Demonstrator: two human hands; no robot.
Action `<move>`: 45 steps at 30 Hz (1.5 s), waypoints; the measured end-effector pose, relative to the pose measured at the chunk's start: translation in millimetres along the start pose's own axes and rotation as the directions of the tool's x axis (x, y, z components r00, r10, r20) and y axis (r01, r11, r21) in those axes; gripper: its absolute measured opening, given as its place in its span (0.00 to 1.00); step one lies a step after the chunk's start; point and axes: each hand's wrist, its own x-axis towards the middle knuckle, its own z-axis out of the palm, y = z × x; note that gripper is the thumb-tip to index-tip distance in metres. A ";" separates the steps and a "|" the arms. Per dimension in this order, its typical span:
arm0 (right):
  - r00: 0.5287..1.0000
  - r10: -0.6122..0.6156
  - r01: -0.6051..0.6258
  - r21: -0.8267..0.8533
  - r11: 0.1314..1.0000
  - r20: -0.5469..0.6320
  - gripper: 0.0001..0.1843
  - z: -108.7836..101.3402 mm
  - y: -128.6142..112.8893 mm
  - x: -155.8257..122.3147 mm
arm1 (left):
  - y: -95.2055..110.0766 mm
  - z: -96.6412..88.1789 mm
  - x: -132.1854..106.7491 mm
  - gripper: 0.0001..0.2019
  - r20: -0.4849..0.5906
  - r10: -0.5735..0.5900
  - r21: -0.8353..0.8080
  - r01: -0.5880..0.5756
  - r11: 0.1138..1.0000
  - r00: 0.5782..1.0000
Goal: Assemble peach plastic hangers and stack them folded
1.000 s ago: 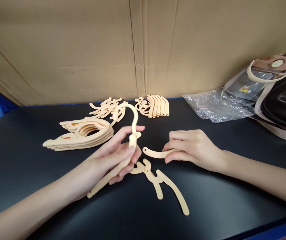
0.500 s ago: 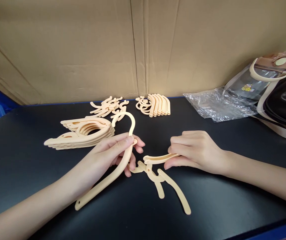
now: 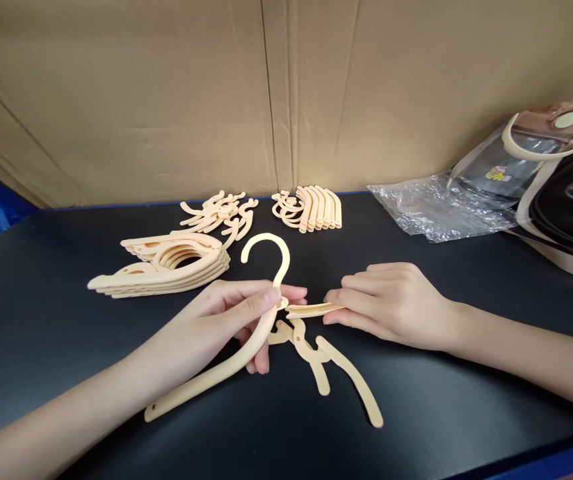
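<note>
beige hanger (image 3: 260,339) in left grip (image 3: 231,308)

Cream hooked hanger part (image 3: 244,355) slanting; grooved arm (image 3: 312,311) nearly level beside it

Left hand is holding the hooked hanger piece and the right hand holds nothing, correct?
Not quite: the right hand is holding a curved hanger arm, as the head view shows. The left hand does hold the hooked hanger piece.

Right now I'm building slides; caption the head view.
Left hand holding a hooked hanger part, right hand a slender piece, over a black table.
</note>
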 end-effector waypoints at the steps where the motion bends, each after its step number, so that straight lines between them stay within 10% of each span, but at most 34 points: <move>1: 1.000 -0.001 0.001 -0.007 1.000 -0.002 0.19 -0.4 -0.4 0.0 | 0.7 0.0 -0.3 0.25 0.008 -0.002 0.011 0.002 1.000 1.000; 32: 0.989 -0.090 0.071 -0.164 0.984 -0.114 0.18 -4.2 -5.6 1.2 | 4.9 3.7 -5.2 0.19 0.075 -0.024 0.019 0.023 1.000 0.997; 45: 0.998 -0.025 0.026 0.020 0.999 -0.054 0.22 -4.3 -6.2 1.0 | 5.4 12.5 -4.8 0.17 -0.031 0.045 0.134 -0.040 0.990 0.999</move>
